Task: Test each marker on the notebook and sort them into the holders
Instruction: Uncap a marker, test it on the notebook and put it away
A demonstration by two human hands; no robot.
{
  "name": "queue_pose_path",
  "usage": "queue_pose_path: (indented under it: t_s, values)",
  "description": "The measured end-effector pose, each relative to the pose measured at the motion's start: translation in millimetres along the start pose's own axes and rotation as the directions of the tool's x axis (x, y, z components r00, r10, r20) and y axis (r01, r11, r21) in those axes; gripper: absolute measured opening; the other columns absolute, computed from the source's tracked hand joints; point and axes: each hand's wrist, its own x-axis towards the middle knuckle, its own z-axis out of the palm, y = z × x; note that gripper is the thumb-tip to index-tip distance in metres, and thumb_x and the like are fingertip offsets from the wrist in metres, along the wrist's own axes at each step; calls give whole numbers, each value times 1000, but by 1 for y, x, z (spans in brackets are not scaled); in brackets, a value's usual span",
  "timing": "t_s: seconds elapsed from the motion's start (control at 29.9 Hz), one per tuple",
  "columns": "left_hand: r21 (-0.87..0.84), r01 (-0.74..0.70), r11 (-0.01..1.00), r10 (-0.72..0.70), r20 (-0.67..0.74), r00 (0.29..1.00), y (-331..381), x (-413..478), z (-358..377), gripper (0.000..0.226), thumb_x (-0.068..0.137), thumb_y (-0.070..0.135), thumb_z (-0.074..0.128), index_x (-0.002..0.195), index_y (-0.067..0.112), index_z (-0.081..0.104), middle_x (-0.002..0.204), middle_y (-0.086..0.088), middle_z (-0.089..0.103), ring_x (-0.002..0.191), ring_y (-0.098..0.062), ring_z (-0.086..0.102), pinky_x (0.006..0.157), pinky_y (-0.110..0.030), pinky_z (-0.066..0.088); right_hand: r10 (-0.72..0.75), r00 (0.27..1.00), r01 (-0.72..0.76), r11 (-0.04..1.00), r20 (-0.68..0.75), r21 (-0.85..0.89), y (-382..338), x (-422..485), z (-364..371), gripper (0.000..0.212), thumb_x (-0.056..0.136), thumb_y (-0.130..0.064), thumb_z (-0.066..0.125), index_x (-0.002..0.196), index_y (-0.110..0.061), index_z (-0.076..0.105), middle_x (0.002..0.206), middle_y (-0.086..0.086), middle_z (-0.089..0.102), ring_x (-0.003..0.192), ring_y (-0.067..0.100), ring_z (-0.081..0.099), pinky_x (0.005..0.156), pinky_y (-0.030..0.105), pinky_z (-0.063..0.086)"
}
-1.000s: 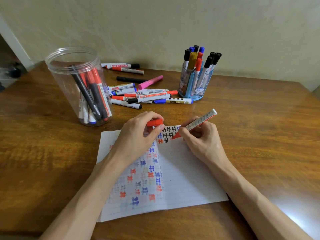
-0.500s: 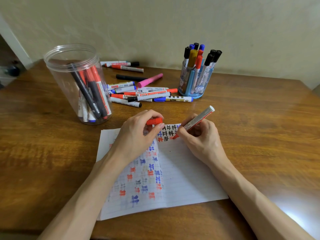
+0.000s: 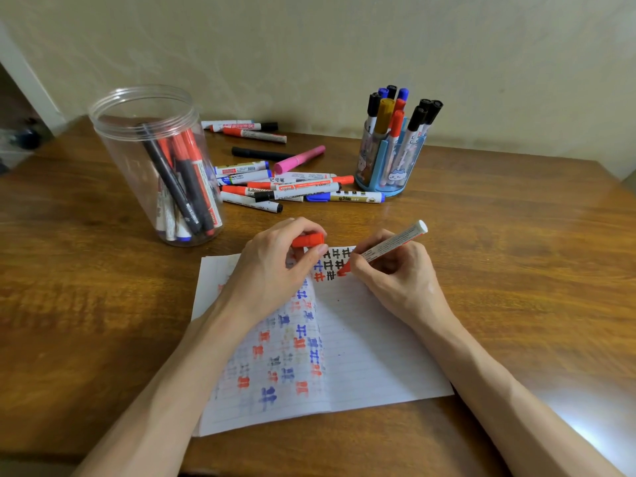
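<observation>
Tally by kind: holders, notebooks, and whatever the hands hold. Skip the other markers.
Holders: 2, jar and blue cup
Notebook: 1
Marker held: 1
Cap held: 1
Total: 5

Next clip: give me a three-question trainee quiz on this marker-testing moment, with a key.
1. True or false: the left hand pinches the red plastic marker cap.
2. The right hand holds the tip of the uncapped red marker on: A) the lined paper notebook; B) bare wood; C) a sleeve.
3. Fill in: the pink marker lies between the clear plastic jar and the ____ cartoon-printed pen holder.
Key: 1 true; 2 A; 3 blue.
</observation>
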Motion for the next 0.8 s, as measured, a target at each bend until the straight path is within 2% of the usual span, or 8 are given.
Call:
queue_pose_path:
  t_s: [0.07,0.23,0.37,0.54,0.7,0.8]
  values:
    - [-2,-5,1000,5,-5,1000,0,0,0,21,99,34,63,119,27,63,115,13,64,105,-4,62,77,-11,55,5,1000,-5,1000,6,0,1,0,0,11,88,-10,73,80,-16,70,73,-5,77,57,4,64,57,23,49]
    - [-19,-2,1000,2,-7,1000,1,0,-1,20,99,33,63,118,26,63,116,11,65,106,-6,63,78,-21,61,39,996,-36,999,-79,37,2,2,0,16,90,-7,71,77,-17,71,71,-4,75,58,5,64,58,22,48]
    - [-18,-3,1000,3,-5,1000,1,-1,-1,20,99,33,63,118,27,63,116,11,64,107,-6,63,77,-23,61,27,997,-27,1000,-77,6,4,2,0,15,90,-11,72,78,-19,70,75,-4,77,63,13,69,60,33,55]
    - [-11,-6,1000,5,-6,1000,0,0,-1,20,99,34,63,118,27,63,115,11,65,105,-5,63,77,-18,60,23,998,-23,1000,-58,0,4,2,0,10,88,-19,71,79,-21,69,71,-3,75,57,11,65,57,32,50]
    - [2,-8,1000,8,-5,1000,0,0,0,21,98,35,62,118,27,63,114,12,65,104,-5,63,78,-20,60,26,999,-27,1000,-37,-7,4,2,0,10,78,-32,67,76,-23,68,76,-3,78,76,23,77,67,51,62]
    - [1,-5,1000,5,-5,1000,1,0,-1,20,99,35,63,117,27,63,115,11,65,105,-6,64,76,-24,61,16,998,-15,1000,-59,6,3,2,0,7,83,-25,70,77,-20,69,76,-5,77,72,20,75,65,41,62]
